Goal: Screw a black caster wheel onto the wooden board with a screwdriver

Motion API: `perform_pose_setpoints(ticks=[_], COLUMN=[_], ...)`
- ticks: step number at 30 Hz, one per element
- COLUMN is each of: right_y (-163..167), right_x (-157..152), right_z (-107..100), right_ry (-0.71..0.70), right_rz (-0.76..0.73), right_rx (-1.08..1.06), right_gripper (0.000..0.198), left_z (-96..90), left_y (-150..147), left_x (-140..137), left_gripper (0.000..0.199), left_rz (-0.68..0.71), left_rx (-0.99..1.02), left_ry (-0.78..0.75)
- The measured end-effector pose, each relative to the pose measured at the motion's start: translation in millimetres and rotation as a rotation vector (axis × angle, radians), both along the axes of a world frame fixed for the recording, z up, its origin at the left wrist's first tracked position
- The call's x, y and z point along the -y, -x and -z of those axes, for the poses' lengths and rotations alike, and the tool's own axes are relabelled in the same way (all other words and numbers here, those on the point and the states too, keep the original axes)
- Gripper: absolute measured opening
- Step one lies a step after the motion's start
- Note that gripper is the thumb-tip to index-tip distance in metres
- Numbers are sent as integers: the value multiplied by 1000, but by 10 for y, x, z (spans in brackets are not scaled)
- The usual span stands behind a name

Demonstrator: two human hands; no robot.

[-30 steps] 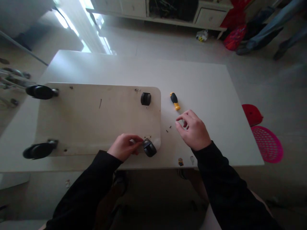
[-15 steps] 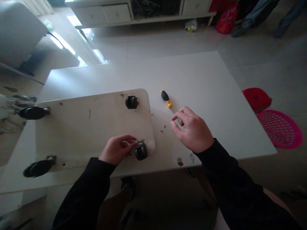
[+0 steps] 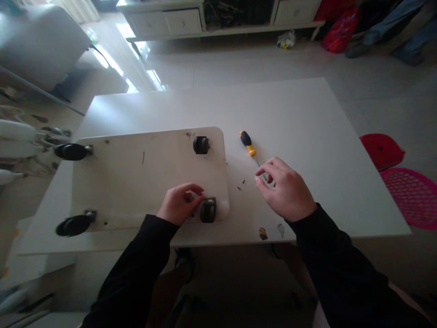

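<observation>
At the near right corner of the board [image 3: 146,177], the caster [image 3: 207,210] is pinched steady by the left hand [image 3: 179,203], while the right hand [image 3: 287,189] is curled at the screwdriver [image 3: 251,146] tip, so the plate is best kept square over its holes.

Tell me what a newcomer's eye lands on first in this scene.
First, the pale board lying flat on the white table, with black casters at its corners. The left hand pinches at the near-right caster. To the right, the right hand hovers with fingers curled near the tip of a yellow-and-black screwdriver, with a few small dark screws scattered on the table between board and hand.
</observation>
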State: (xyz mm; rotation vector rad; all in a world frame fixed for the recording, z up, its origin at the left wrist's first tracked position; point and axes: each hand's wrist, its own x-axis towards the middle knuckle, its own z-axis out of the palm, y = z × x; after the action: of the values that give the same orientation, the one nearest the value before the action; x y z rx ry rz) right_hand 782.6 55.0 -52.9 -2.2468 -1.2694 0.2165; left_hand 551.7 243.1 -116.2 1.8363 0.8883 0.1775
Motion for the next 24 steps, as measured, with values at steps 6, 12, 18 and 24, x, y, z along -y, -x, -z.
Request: perform_pose_setpoints(ticks=[6, 12, 18, 24], right_y=[40, 58, -100, -351], right_x=[-31, -68, -55, -76], right_z=[36, 70, 155, 263], right_ry=[17, 95, 309, 515], right_rz=[-12, -39, 111, 269], right_rx=[-20, -2, 62, 0], right_gripper=[9, 10, 6, 10], left_z=[52, 29, -20, -38], left_y=[29, 11, -5, -14], left_x=[-29, -27, -23, -5], left_gripper=[19, 9, 10, 11], left_rz=[45, 144, 203, 224], left_rx=[39, 32, -39, -103], left_ry=[-65, -148, -169, -216])
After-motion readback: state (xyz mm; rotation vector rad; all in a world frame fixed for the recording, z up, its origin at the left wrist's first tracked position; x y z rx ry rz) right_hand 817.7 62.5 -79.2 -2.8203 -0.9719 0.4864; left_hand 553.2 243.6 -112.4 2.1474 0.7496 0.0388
